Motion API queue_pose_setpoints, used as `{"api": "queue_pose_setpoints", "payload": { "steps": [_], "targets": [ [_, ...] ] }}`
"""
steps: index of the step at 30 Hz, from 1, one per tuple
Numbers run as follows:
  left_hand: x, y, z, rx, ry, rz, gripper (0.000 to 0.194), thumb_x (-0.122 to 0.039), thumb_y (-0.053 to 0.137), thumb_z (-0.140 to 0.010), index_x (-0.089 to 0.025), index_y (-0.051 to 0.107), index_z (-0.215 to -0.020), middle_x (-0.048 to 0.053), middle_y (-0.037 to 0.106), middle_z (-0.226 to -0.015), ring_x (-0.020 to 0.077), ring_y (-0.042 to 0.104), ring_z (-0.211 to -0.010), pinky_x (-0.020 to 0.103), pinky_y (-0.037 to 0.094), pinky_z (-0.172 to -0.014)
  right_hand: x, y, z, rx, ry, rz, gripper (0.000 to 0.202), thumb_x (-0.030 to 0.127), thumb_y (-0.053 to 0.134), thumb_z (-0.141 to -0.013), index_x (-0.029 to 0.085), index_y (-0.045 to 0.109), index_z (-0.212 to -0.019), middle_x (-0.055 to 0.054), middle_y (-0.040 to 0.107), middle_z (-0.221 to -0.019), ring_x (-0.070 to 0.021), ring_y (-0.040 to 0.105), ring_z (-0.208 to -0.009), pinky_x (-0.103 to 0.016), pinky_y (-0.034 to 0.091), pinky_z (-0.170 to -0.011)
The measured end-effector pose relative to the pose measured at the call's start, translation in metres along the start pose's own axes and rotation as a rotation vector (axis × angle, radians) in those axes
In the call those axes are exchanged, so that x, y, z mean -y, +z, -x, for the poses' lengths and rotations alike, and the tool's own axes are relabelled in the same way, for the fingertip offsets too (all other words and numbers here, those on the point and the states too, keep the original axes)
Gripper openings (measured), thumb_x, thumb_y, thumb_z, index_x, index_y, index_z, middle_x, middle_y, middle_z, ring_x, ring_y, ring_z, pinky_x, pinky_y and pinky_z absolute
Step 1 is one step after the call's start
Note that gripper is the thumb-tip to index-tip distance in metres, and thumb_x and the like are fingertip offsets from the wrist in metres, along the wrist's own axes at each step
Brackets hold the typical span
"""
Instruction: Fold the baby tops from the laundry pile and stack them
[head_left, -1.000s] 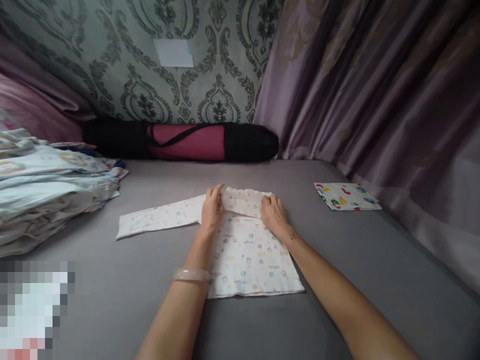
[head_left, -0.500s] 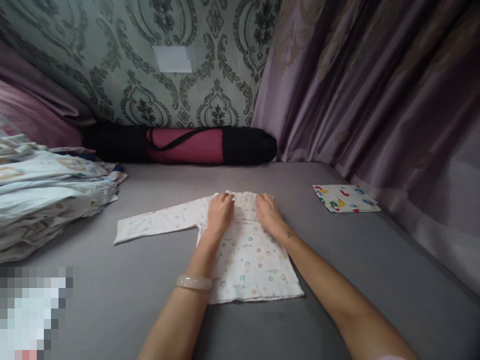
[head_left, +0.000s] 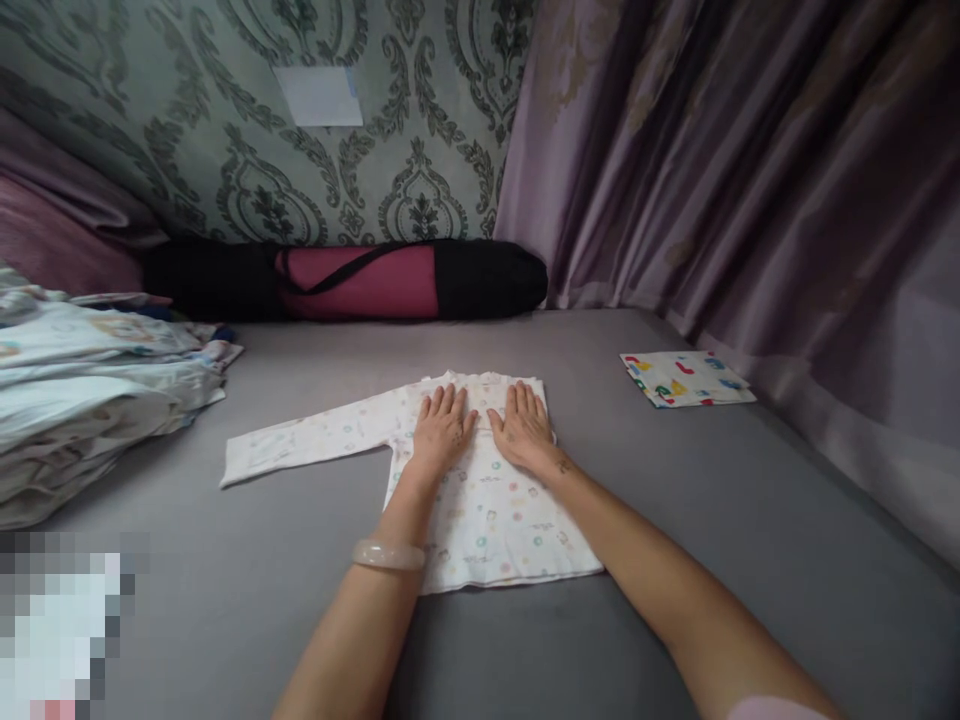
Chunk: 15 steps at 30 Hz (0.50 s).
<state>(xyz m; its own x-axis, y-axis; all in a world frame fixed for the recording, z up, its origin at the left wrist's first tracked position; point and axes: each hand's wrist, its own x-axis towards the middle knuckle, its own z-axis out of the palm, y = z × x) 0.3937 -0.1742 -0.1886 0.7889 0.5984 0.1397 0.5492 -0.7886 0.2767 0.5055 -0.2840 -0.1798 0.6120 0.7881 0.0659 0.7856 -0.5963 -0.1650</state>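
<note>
A small white long-sleeved shirt (head_left: 487, 520) with a pastel print lies flat in front of me, its hem toward me. One sleeve stretches out to the left; the other is folded in across the upper body. My left hand (head_left: 442, 430) rests palm down on the upper left of the shirt, fingers spread. Beside it, my right hand (head_left: 521, 425) lies flat on the folded part at the upper right, its fingers also apart. A pale bangle (head_left: 388, 554) circles my left wrist. Both hands cover parts of the cloth beneath them.
A folded cloth with a colourful print (head_left: 686, 380) lies to the right on the grey sheet (head_left: 315, 590). At the left is a heap of clothes (head_left: 97, 390). A long black and maroon bag (head_left: 360, 282) lies along the wall, and purple curtains (head_left: 675, 170) hang at the right.
Both hands have gone from curled fingers at the shirt's upper edge to lying flat on it with fingers spread, slightly nearer to me. The view has shifted a little.
</note>
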Motion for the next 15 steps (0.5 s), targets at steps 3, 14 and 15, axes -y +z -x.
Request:
{"api": "queue_pose_setpoints", "payload": {
  "steps": [3,14,15],
  "targets": [
    [0.002,0.0,0.001,-0.002,-0.05,0.012,0.062,-0.046,0.037,-0.095,-0.009,0.038,-0.144,0.018,0.032,-0.152,0.0304,0.024,-0.143,0.047,0.017,-0.117,-0.013,-0.004,0.001,0.009,0.023,0.008,0.068,0.044,0.024,-0.097,-0.001,0.026,-0.148,-0.02,0.02,-0.156,-0.0306,0.016,-0.145,-0.046,0.013,-0.116],
    [0.011,0.0,0.002,-0.086,-0.206,0.025,0.064,-0.049,0.034,-0.094,-0.007,0.04,-0.142,0.022,0.031,-0.152,0.0337,0.023,-0.143,0.05,0.018,-0.115,-0.037,0.001,0.004,-0.083,0.036,0.015,0.067,0.038,0.027,-0.095,-0.005,0.027,-0.145,-0.025,0.025,-0.153,-0.0318,0.024,-0.142,-0.043,0.02,-0.114],
    [0.011,0.0,0.002,-0.096,-0.219,0.025,0.062,-0.049,0.034,-0.095,-0.009,0.041,-0.142,0.021,0.032,-0.151,0.0338,0.024,-0.143,0.052,0.017,-0.115,-0.037,0.002,0.004,-0.094,0.06,0.014,0.067,0.039,0.027,-0.095,-0.005,0.027,-0.145,-0.025,0.027,-0.152,-0.0323,0.026,-0.141,-0.044,0.021,-0.114]
  ]
}}
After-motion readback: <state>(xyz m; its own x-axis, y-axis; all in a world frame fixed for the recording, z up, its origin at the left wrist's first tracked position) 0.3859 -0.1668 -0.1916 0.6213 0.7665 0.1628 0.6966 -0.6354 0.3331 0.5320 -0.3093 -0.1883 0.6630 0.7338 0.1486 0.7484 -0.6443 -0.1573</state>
